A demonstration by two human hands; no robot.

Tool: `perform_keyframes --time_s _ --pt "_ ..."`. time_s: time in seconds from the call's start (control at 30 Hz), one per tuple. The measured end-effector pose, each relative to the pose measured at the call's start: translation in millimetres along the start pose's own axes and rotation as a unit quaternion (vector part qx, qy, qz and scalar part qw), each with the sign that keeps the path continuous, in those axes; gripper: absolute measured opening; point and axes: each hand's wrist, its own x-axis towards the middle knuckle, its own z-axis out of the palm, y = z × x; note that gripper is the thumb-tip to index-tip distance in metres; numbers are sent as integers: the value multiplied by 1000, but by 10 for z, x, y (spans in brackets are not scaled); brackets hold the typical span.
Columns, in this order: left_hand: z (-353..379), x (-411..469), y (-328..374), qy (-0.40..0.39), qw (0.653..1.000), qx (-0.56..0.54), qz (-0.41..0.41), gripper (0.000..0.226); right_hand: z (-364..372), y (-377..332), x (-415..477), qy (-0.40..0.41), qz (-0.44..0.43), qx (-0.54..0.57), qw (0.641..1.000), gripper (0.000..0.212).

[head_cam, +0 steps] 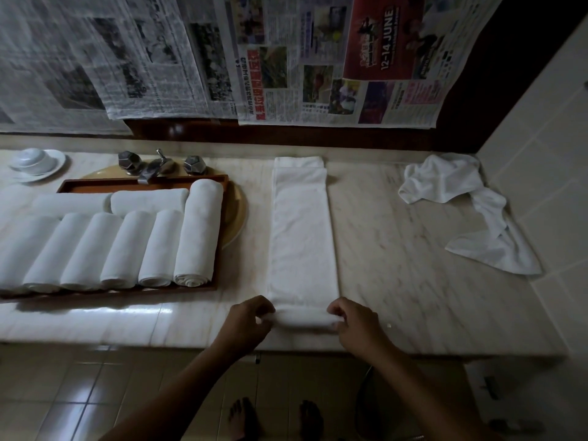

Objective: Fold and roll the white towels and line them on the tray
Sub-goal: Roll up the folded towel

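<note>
**Both hands on the started roll**

The left hand (246, 319) and right hand (353, 323) each curl round one end of the small roll begun at the near end of the long folded white towel strip (302, 233). Blur smears the fingertips. The strip lies flat on the pale marble counter (397, 249), just right of the brown wooden tray (143, 181). The tray holds rolled white towels (197, 233), and its left end is cut off. Well right of the tray lies a crumpled white towel (461, 198). Behind the tray stands a metal tap (152, 170).
</note>
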Motion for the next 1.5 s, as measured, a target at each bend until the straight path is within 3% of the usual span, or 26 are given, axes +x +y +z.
perform_keyframes --time_s 0.13,0.27,0.37,0.47,0.6,0.7,0.93,1.0,1.07,1.23,1.37,1.5 --pt "-63 27 39 23 990 -91 -108 14 83 -3 55 73 5 53 996 24" --pt "-48 59 56 35 980 -126 -148 11 307 -60 -43 164 -107 -140 970 39" --pt "-8 68 75 52 982 -107 -146 11 557 -89 -177 174 -186 -209 944 47" --pt "145 -30 78 152 987 23 -49 21 704 -40 -189 154 -171 -229 946 55" --pt "589 -162 20 108 950 253 149 61 688 -5 -161 139 -200 -236 941 67" --pt "706 -70 83 60 930 322 170 86 607 -25 -69 120 -208 -257 936 67" --pt "455 126 -62 0 916 354 190 102 382 -29 111 65 -228 -279 931 63" --pt "373 123 -141 -14 913 353 205 96 317 -8 97 69 -241 -268 930 60" --pt "330 78 -184 -24 918 331 218 74 287 35 66 75 -238 -219 943 60" --pt "195 -88 -91 -63 967 159 187 25 187 78 -117 24 -154 -91 984 38" --pt "138 -82 -127 -51 983 105 143 27 84 188 -121 -1 -128 -29 991 46" --pt "94 -50 -77 -7 999 12 52 20 -20 150 -55 17 -68 61 996 29"
